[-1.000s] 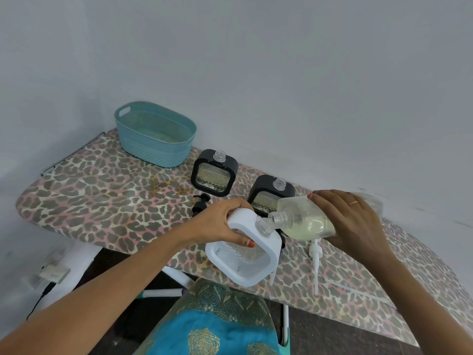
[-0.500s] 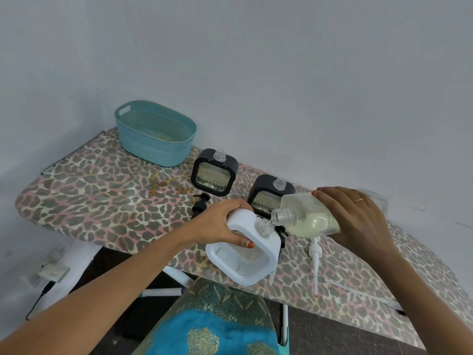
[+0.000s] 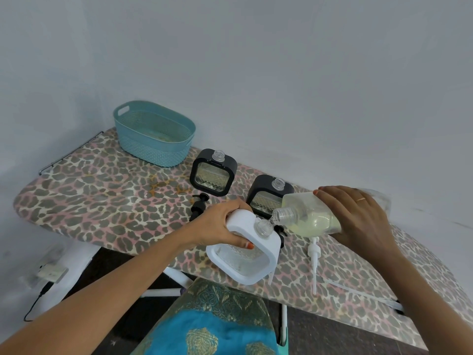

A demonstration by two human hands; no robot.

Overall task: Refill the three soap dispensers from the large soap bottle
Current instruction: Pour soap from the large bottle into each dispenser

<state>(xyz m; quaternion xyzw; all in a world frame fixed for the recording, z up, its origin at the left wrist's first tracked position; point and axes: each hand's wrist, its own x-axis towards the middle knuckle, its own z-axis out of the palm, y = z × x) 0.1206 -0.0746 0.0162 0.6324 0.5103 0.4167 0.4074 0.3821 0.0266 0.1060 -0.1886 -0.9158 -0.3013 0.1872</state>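
Nearest to us, at about 6 o'clock in the head view, our left hand [image 3: 220, 226] clamps its fingers over the top corner of the white soap dispenser [image 3: 243, 254], which we hold tilted above the near edge of the ironing board [image 3: 102, 201], its open neck pointing up toward 1 o'clock. Just to the 3 o'clock side, our right hand [image 3: 358, 216] wraps its fingers around the large soap bottle [image 3: 309, 216], tipped almost flat so its threaded mouth sits right at the dispenser's neck; we cannot tell whether the two rims touch. The main risk, we judge, is a miss: both openings are narrow and both vessels are held in the air, so a small wobble of either hand could send pale soap down the white casing and onto the patterned cover. Tipping the bottle too fast could also flood the neck and overflow. A slick casing could then slip from our grip. The white pump [image 3: 313, 254] lies on the board just beneath the bottle, where drips would land on it. Farther off, toward 12 o'clock, the two black dispensers [image 3: 213, 172] stand uncapped, with a black pump [image 3: 198, 207] lying beside them; a careless elbow could knock them over. The teal basket [image 3: 153, 134] sits well apart at 11 o'clock.
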